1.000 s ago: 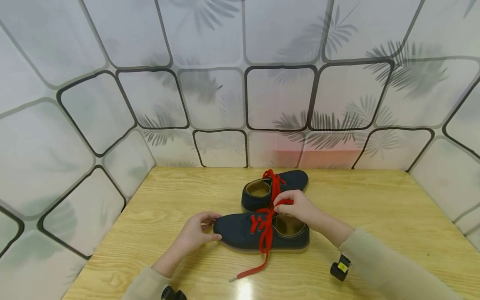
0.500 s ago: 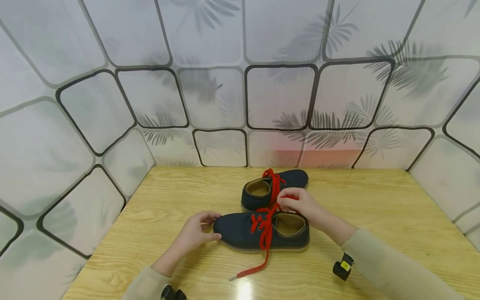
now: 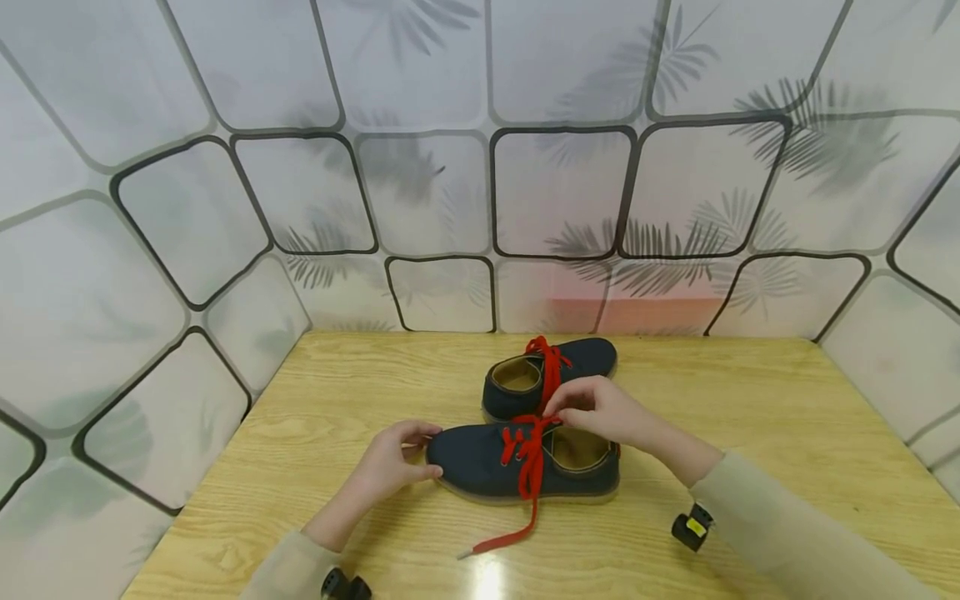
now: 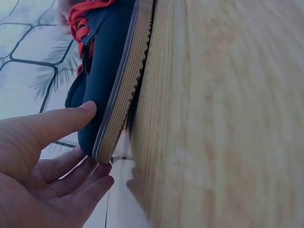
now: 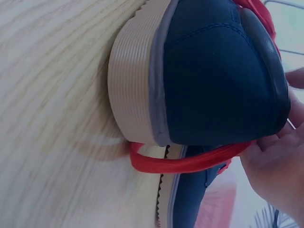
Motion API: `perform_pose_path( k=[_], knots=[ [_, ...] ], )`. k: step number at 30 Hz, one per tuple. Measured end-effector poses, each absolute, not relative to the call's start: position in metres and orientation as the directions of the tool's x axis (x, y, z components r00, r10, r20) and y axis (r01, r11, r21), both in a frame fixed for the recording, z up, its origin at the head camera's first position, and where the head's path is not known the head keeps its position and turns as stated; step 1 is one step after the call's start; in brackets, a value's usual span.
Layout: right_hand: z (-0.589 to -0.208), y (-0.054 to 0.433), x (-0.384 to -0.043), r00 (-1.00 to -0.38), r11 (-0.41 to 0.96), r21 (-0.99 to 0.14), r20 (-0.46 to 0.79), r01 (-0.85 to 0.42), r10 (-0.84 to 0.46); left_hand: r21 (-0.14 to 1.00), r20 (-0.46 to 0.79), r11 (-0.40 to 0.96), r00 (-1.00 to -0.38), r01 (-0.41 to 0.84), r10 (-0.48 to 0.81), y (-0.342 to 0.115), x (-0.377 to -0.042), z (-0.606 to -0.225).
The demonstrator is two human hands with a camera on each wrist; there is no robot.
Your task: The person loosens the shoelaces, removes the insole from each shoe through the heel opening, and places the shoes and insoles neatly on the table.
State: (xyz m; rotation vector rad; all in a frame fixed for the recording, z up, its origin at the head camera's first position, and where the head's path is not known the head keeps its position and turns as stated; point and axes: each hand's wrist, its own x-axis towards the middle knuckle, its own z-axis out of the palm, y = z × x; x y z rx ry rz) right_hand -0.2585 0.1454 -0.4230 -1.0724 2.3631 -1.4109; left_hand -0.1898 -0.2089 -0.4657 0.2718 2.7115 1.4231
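Observation:
A navy shoe (image 3: 472,462) with a tan sole lies sideways on the table, toe to the left. My left hand (image 3: 390,462) holds its toe, thumb (image 4: 71,118) on the near side and fingers at the tip and far side. A red shoelace (image 3: 531,477) runs through the eyelets, one end trailing on the wood toward me. Above the tongue, my right hand (image 3: 603,410) pinches the lace between thumb and fingertips. In the right wrist view, the heel (image 5: 213,90) hides part of that hand, and a stretch of lace (image 5: 190,164) loops beyond it.
The second navy shoe (image 3: 588,358), its red laces (image 3: 551,367) tied up, stands just behind the first one, toe to the right. Both rest on a light wooden table (image 3: 360,375). A patterned curtain (image 3: 435,200) encloses the back and sides.
My right hand shifts slightly right and up with the lace, then its fingertips come back down and left to the top of the lacing. My left hand stays at the toe.

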Motion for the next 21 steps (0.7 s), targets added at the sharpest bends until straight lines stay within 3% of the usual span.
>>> perform_pose_path(
  k=[8,21],
  knots=[
    [-0.419,0.136,-0.254,-0.727,0.369,-0.779,0.156,-0.507,-0.669,0.822,0.022,0.554,-0.981,0.127,0.193,-0.21,-0.191,-0.465],
    [-0.43,0.132,-0.249,-0.839,0.236,-0.912,0.175,-0.335,-0.515,0.82,0.019,0.559,-0.982,0.122,0.187,-0.209,-0.191,-0.466]
  ],
)
